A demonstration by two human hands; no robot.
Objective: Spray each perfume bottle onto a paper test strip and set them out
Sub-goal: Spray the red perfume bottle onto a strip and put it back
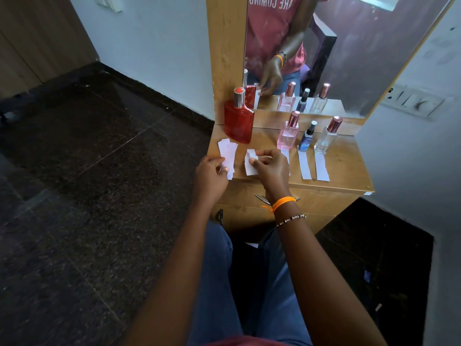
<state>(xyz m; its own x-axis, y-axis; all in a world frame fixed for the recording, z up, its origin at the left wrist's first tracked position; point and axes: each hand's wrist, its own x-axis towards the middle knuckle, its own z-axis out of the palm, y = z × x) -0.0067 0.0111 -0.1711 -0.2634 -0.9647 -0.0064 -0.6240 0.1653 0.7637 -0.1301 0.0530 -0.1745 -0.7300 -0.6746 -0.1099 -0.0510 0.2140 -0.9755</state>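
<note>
On the wooden dresser top (344,166) stand a large red perfume bottle (239,121) at the left, then a pink bottle (288,133), a small dark blue bottle (307,138) and a clear bottle (326,138). A paper strip lies in front of the blue bottle (304,166) and another in front of the clear one (321,167). My left hand (210,176) pinches a small stack of white strips (227,156) near the left edge. My right hand (270,168) pinches a single strip (250,163) in front of the red bottle and partly hides a strip below the pink bottle.
A mirror (349,46) in a wooden frame rises behind the bottles and reflects them and a person's hand. Below the top are drawers with a metal handle (262,198). Dark tiled floor (87,171) lies to the left; a wall with a switch plate (411,102) stands at the right.
</note>
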